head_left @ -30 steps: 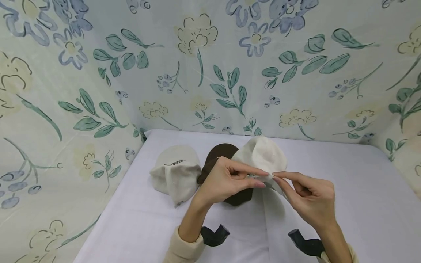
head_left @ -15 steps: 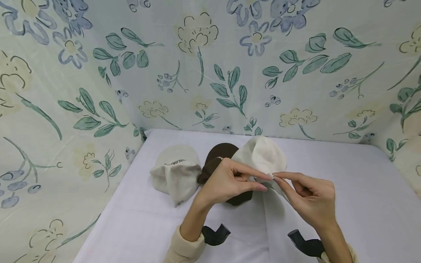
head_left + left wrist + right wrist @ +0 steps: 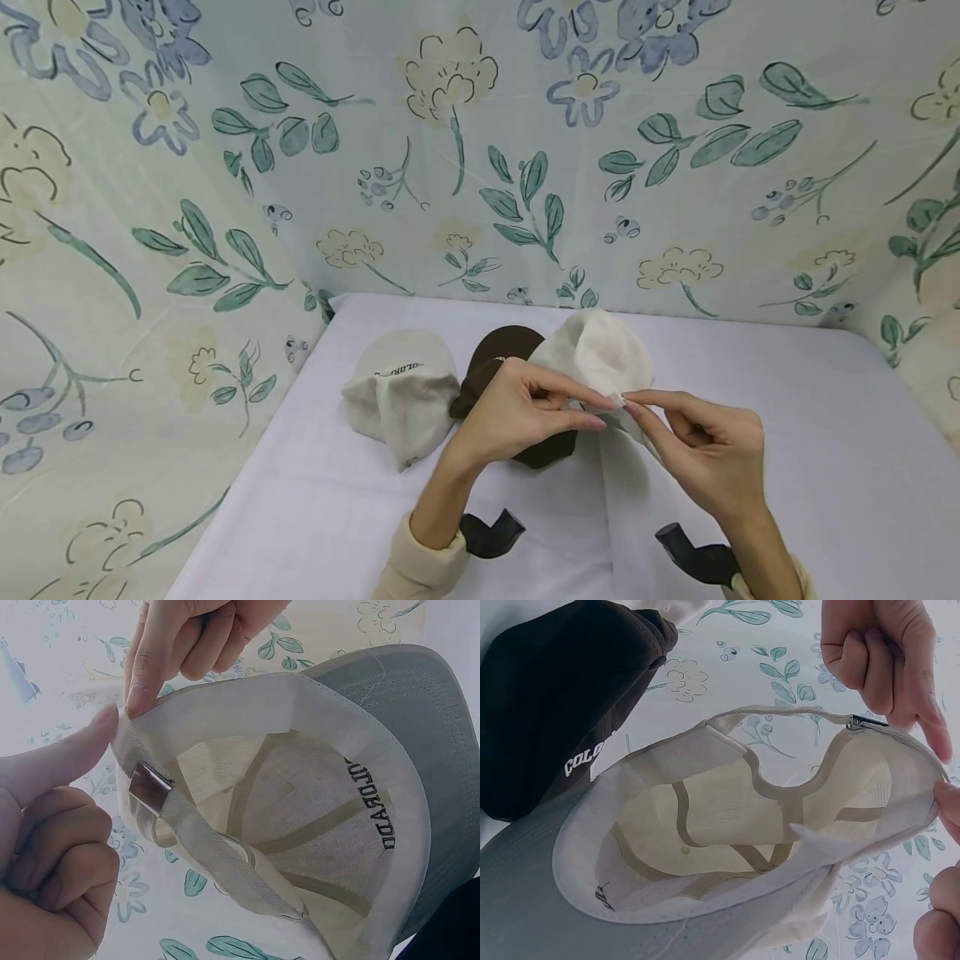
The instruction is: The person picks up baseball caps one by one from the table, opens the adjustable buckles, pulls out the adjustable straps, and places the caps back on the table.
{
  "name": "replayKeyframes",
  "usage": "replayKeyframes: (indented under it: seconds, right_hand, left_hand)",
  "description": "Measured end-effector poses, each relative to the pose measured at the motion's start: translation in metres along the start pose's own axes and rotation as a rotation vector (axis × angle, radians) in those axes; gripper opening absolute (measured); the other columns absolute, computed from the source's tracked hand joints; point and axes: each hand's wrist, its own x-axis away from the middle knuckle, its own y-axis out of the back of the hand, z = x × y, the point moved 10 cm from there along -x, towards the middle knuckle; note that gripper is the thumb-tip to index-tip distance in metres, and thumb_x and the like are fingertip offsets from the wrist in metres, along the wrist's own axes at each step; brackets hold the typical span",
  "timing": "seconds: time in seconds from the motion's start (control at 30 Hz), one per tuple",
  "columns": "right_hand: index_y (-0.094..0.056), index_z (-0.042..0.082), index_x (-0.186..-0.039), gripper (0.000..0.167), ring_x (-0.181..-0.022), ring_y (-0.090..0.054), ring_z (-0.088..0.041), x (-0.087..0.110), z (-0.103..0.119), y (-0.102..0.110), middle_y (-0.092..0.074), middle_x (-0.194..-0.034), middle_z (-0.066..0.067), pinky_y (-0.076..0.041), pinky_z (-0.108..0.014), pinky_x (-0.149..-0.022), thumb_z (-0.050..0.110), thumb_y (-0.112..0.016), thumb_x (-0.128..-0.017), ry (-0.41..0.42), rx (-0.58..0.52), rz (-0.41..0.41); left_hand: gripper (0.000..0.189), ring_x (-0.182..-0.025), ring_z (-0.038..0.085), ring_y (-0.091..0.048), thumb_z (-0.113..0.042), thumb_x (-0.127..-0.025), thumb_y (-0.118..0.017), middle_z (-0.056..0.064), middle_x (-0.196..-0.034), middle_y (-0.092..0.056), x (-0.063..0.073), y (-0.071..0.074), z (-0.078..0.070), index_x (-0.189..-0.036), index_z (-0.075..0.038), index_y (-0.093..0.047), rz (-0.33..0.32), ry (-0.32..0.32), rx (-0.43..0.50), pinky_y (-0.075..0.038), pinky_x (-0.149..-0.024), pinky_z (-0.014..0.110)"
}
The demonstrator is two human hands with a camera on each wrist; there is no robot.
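Note:
Both hands hold an off-white baseball cap (image 3: 600,350) above the table, its hollow inside showing in both wrist views. My left hand (image 3: 510,412) has thumb and index finger at the cap's back strap (image 3: 217,855), close to a metal buckle (image 3: 151,787). Its other fingers are curled in. My right hand (image 3: 712,450) pinches the strap end of the cap's edge between thumb and index finger. The two sets of fingertips are almost together. The grey brim (image 3: 405,697) points away from the hands in the left wrist view.
A brown cap (image 3: 498,346) lies behind my left hand, partly hidden. Left of it sits a beige cap (image 3: 405,400) with dark lettering. All are on a white-covered table (image 3: 315,500), with a floral cloth (image 3: 450,167) hanging behind.
The left thumb and index finger have shifted slightly at the strap, and a small white end shows more between the fingertips. The right hand and the other caps stay put.

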Motion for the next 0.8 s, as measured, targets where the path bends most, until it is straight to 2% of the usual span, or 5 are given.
replayKeyframes:
  seconds: [0.33, 0.8]
  right_hand:
    - [-0.080, -0.003, -0.084, 0.007, -0.046, -0.018, 0.004, 0.0007, -0.0010, 0.0004, -0.028, -0.051, 0.008, -0.016, -0.008, -0.044, 0.001, -0.085, -0.082, -0.002, 0.004, 0.008]
    - [-0.081, -0.001, -0.085, 0.005, -0.047, -0.019, 0.004, 0.0012, -0.0008, -0.0009, -0.028, -0.051, 0.008, -0.016, -0.008, -0.044, -0.001, -0.085, -0.081, 0.004, 0.012, 0.017]
  left_hand:
    - [0.016, -0.051, 0.009, -0.017, -0.003, -0.084, -0.084, 0.002, -0.050, -0.022, 0.0006, 0.0086, 0.0024, -0.100, 0.000, -0.082, -0.115, 0.033, -0.037, -0.031, -0.054, 0.018]
    - [0.014, -0.052, 0.010, -0.018, -0.004, -0.086, -0.083, -0.001, -0.051, -0.023, -0.0009, 0.0076, 0.0065, -0.100, 0.000, -0.082, -0.131, 0.063, -0.040, -0.026, -0.053, 0.021]
